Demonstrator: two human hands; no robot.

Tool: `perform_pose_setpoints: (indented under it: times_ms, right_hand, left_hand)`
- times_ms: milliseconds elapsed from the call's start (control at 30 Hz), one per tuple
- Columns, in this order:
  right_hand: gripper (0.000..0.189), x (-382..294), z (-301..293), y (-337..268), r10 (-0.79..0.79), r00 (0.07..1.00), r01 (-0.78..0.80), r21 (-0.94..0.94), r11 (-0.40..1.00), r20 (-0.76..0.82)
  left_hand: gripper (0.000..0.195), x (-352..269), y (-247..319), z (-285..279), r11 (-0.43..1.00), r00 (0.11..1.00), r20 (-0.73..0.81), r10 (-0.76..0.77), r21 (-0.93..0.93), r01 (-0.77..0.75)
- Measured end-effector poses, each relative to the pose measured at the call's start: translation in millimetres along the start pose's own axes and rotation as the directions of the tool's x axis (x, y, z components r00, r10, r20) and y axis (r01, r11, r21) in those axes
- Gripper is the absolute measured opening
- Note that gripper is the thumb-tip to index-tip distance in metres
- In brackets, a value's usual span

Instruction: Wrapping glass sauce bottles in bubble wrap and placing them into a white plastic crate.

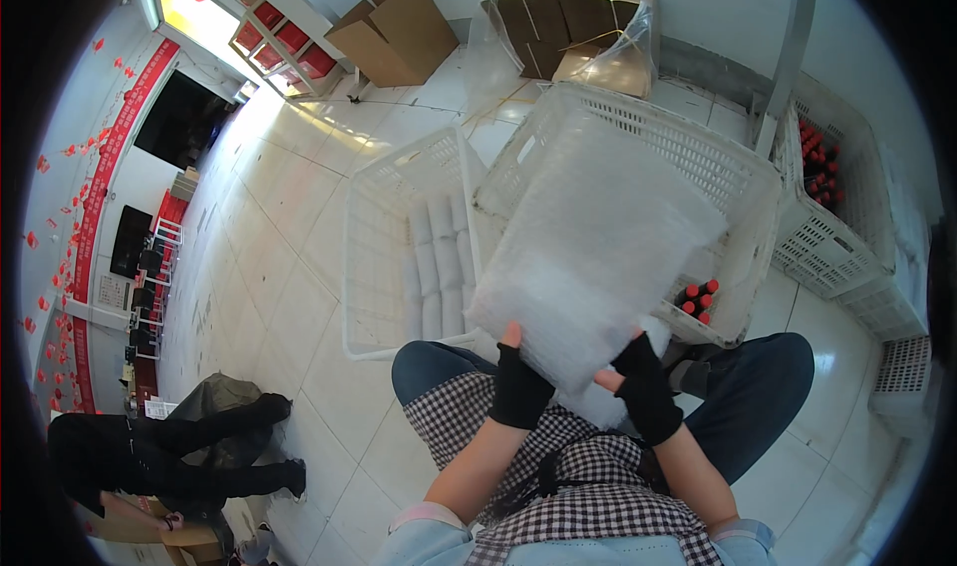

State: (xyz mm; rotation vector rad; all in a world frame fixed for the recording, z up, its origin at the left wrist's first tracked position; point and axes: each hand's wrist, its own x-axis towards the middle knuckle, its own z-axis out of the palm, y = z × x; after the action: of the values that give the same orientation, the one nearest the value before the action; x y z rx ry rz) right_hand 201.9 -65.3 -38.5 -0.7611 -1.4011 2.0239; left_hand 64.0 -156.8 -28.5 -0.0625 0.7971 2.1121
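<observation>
A stack of clear bubble-wrap sheets [591, 237] lies across a white plastic crate [677, 147], its near corner over my lap. My left hand [523, 386], in a black fingerless glove, grips the near left edge with the thumb on top; its other fingers are hidden beneath. Gloved alike, my right hand [647, 398] holds the near right edge. More bubble wrap hangs below, between my hands. Several dark bottles with red caps [699, 300] stand in the crate's near right corner. To the left, another white crate [350, 229] contains rows of white-wrapped cylinders [441, 259].
Stacked crates [830, 252] at right hold more red-capped bottles [819, 162]. Against the wall are an open cardboard box [400, 39] and plastic-covered cartons [576, 27]. A metal post [792, 50] rises behind. At lower left, a person in black [164, 454] bends over a carton [191, 536].
</observation>
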Motion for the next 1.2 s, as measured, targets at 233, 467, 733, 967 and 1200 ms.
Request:
perform_pose_setpoints:
  times_ms: [233,467,733,967,1200]
  right_hand:
    - [0.027,0.7,14.4,-31.4,0.043,0.986,-0.082,-0.24,0.967,-0.163]
    - [0.022,25.7,-11.6,54.8,-0.675,0.737,0.295,-0.886,0.359,-0.028]
    - [0.033,10.0,25.6,-35.2,-0.088,0.974,0.07,-0.091,0.993,-0.208]
    - [0.02,40.6,6.4,-34.6,-0.108,0.99,0.111,0.029,0.993,-0.088]
    - [0.028,23.5,36.6,-57.0,-0.295,0.953,0.209,-0.562,0.8,-0.065]
  left_hand:
    - [0.069,-16.2,72.2,2.6,0.85,0.973,0.229,-0.036,0.519,-0.09]
    - [0.031,-41.6,43.1,21.8,0.315,0.9,0.132,0.415,0.907,-0.279]
    - [0.041,-32.5,52.2,-14.5,0.41,0.919,0.233,0.317,0.841,-0.354]
    - [0.037,-25.2,72.6,-0.5,-0.071,0.569,0.742,0.353,0.628,-0.775]
    - [0.026,-29.4,61.6,-4.0,0.32,0.888,0.102,0.448,0.909,-0.266]
